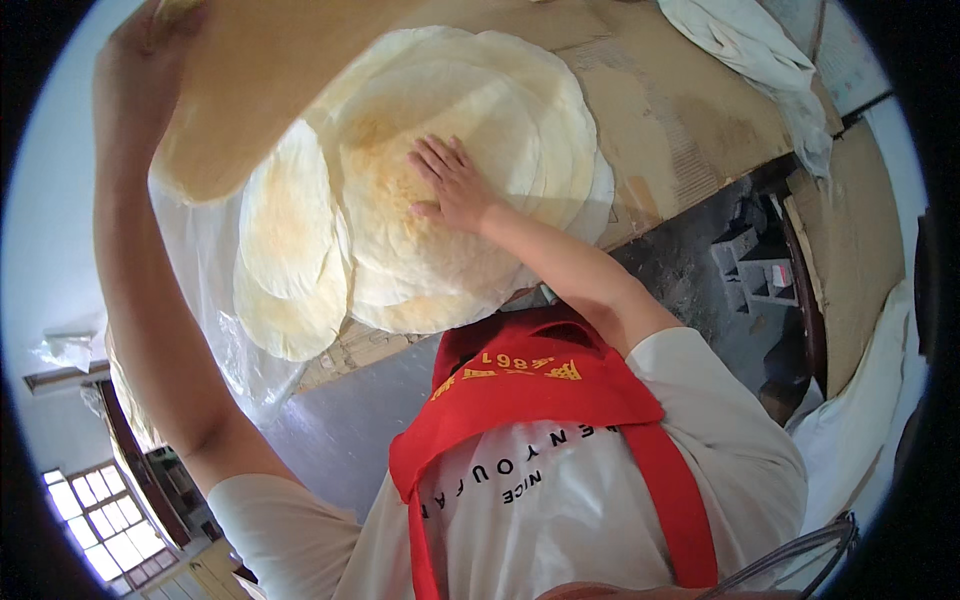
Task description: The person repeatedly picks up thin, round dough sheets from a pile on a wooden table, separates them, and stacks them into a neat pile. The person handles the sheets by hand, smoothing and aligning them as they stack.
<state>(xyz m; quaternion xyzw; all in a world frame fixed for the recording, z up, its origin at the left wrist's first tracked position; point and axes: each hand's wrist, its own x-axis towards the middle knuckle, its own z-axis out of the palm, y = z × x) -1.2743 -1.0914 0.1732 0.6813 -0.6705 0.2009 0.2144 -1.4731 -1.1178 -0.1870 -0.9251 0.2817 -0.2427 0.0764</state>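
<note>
My left hand (154,34) is raised at the upper left and pinches the edge of a large, thin flatbread (262,82), which hangs down from it, slightly blurred. My right hand (454,187) lies palm down, fingers spread, on a broad stack of round, pale flatbreads (465,97) with light brown patches. Several sheets in the stack overlap unevenly. To its left lie smaller oval flatbreads (289,225), partly over one another. The far end of the raised sheet is cut off by the top of the picture.
Cardboard (637,120) covers the work surface. Clear plastic sheeting (240,360) hangs at its left edge, and a white cloth (750,52) lies at the upper right. Grey hollow blocks (750,270) stand on the floor beyond the right edge. A window (109,521) is at the lower left.
</note>
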